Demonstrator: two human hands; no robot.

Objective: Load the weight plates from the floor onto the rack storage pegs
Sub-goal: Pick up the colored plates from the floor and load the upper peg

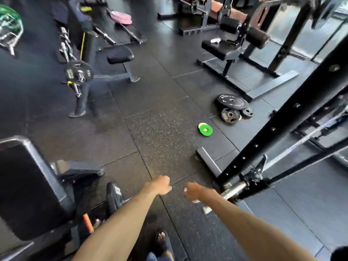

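Yet to load: black plates (pixel 232 102), green plate (pixel 206 129) on floor (pixel 160 102) at 1 o'clock; left hand (pixel 161 185), right hand (pixel 194 190) curled, empty.

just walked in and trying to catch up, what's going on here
A person stands in a gym with both arms stretched forward. The left hand and right hand are curled and hold nothing. The plates all lie on the floor ahead: a green plate, and beyond it a big black plate with small black plates against it. The rack stands to the right. Nothing is picked up yet.
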